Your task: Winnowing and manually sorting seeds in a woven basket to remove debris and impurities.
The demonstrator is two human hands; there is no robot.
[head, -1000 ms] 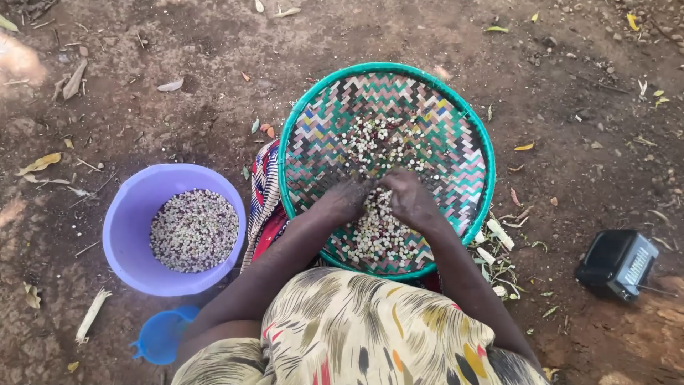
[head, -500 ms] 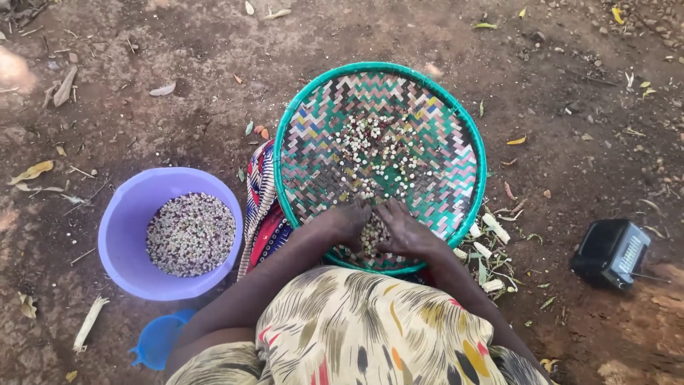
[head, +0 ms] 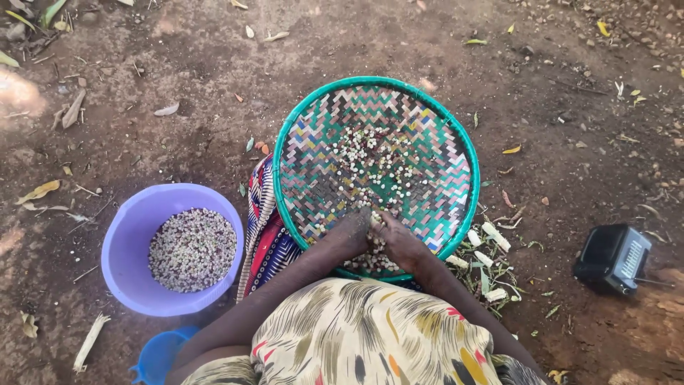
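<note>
Head view | my left hand and right hand, grips cupped together around kernels at near edge of woven tray | gathering step | bucket near left

Purple bucket of kernels left, blue cup below it, black radio right, bare cobs beside.

Pale and dark kernels lie scattered across a round, green-rimmed woven tray — flat on dirt.
</note>
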